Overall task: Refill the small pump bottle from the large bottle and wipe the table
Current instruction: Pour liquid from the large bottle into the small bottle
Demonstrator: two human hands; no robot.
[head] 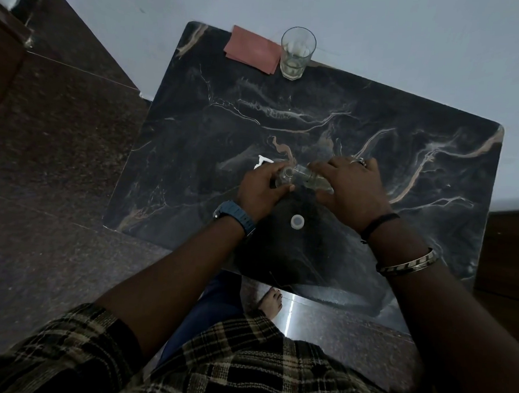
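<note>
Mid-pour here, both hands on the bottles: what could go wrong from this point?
1. The large bottle, tipped by the right hand, meets a narrow mouth on the small bottle held by the left hand; liquid may miss and spill on the table.
2. The loose white cap lies between the wrists and may get knocked off.
3. Dim light hides the fill level, so overfilling is likely.

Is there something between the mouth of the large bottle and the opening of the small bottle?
Nothing visible. The right hand tilts the large bottle so its mouth meets the open neck of the small bottle, held by the left hand. The white cap lies apart, nearer the person.
</note>
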